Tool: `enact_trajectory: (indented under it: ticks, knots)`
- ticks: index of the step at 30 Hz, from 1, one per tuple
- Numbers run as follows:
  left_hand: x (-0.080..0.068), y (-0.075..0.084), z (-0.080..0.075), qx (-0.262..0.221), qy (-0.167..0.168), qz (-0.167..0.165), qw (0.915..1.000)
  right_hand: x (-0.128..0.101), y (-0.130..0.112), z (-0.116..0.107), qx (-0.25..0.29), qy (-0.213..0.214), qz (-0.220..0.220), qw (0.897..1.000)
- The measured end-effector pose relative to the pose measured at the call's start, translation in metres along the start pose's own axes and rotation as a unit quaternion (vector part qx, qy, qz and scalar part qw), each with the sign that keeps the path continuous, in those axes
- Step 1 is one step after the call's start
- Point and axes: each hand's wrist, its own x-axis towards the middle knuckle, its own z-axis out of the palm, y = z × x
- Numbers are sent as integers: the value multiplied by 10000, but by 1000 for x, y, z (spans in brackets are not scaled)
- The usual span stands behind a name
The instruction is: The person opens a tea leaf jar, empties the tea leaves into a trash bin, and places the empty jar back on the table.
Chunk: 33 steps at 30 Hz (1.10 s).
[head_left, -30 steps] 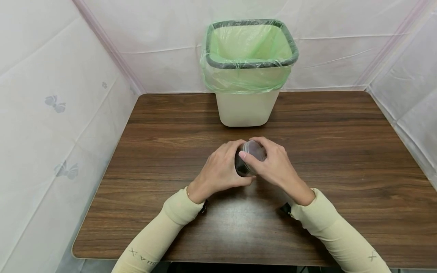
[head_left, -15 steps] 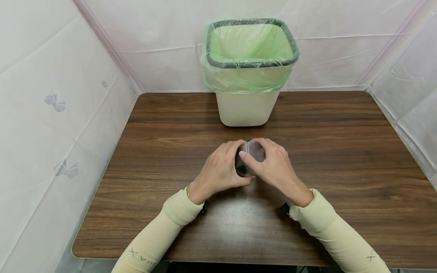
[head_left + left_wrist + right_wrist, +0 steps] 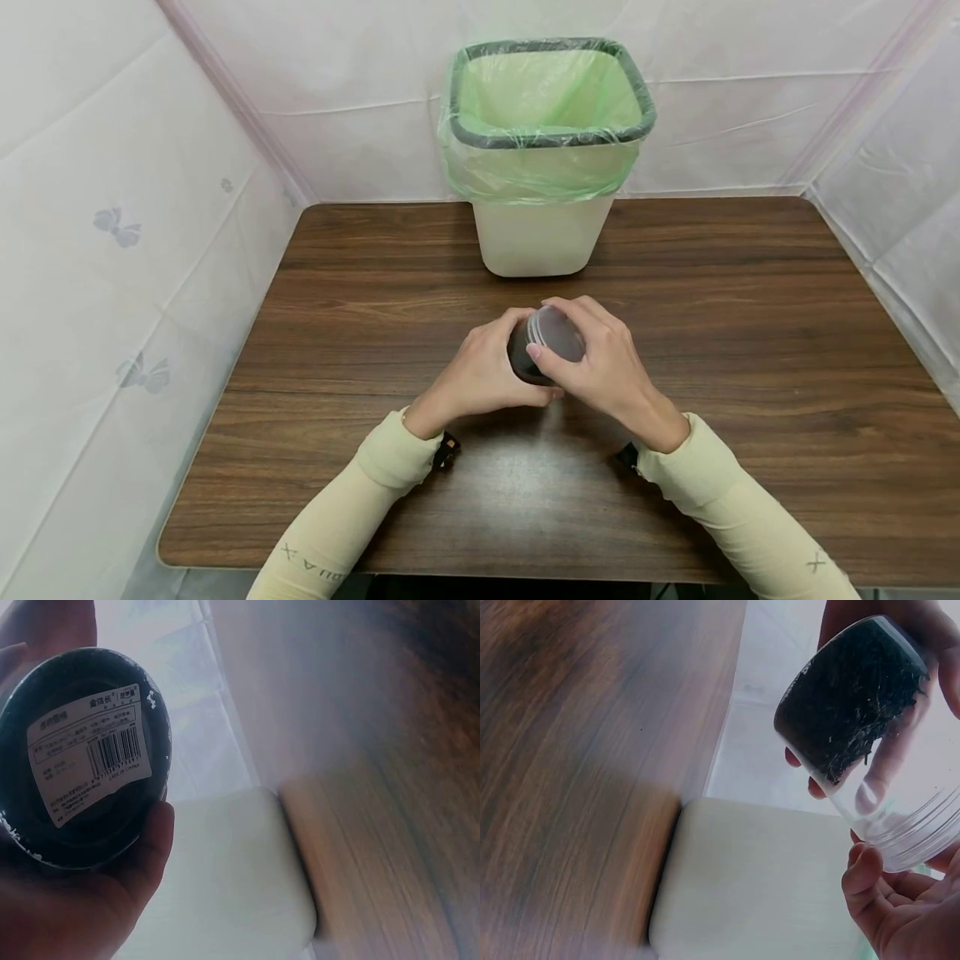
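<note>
Black-filled jar (image 3: 524,362): held tilted over the counter (image 3: 757,333), between both hands, on the near side of the bin (image 3: 542,242).
Clear wall: smooth, probably stiff and a little slippery; glass or plastic I cannot tell, so handle it as breakable.
Dark filling (image 3: 855,697): shredded-looking, likely light, perhaps apt to shift with the tilt.
Left hand (image 3: 483,367): curled round the dark base end, a sound place to bear the weight.
Right hand (image 3: 607,358): fingers and thumb clamped on the ridged end (image 3: 922,832), where the ridges should improve grip.
Base label (image 3: 90,754): faces outward, clear of the left fingers.
</note>
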Motion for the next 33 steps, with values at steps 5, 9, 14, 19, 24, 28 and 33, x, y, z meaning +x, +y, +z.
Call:
enact_trajectory:
  ticks: [5,9,14,19,24,28,33]
  knots:
    - [0,0,-1,-154,-124,-104,9998,0,3,0,86,34,-182,9998]
    - [-1,1,-1,-228,-149,-210,9994,0,4,-1,181,3,-251,9995]
    - [-1,1,-1,-165,-150,-200,9996,0,4,-2,179,-27,-292,9994]
    - [0,1,0,-90,-132,-115,9998,0,5,-2,166,-55,-324,9993]
    - [0,0,1,21,-114,-74,9999,-1,7,-2,109,-137,-296,9994]
    - [0,0,2,151,-74,-17,9999,-2,7,-3,42,-221,-234,9995]
    - [0,0,2,269,1,89,9996,-2,5,-5,19,-375,-110,9992]
